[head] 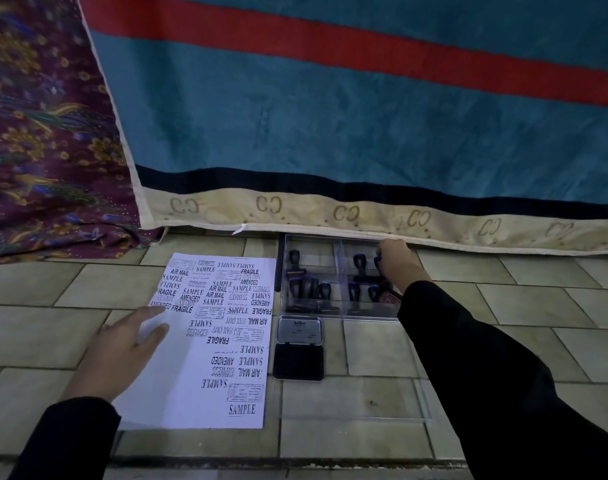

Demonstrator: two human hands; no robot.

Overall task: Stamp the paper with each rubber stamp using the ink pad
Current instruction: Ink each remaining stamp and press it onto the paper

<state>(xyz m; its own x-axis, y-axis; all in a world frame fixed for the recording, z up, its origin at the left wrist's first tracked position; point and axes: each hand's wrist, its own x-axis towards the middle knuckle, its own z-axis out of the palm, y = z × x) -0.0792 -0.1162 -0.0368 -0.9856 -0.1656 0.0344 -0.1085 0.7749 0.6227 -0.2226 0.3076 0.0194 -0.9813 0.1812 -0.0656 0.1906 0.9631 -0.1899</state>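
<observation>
A white paper (pixel 209 344) covered with many black stamp prints lies on the tiled floor. My left hand (pixel 122 351) rests flat on its left edge, fingers spread. To the right lies an open ink pad (pixel 298 363), its black pad toward me and its silver lid (pixel 298 330) folded back. Behind it stands a clear plastic box (pixel 340 311) holding several black-handled rubber stamps (pixel 306 285). My right hand (pixel 397 261) reaches into the box's far right part, fingers closed around a stamp handle (pixel 378 261) that is mostly hidden.
A teal blanket (pixel 364 116) with a red stripe and a cream border hangs just behind the box. A purple floral cloth (pixel 43 133) is at the left. The box's clear lid (pixel 392 403) lies flat on the tiles to the right of the ink pad.
</observation>
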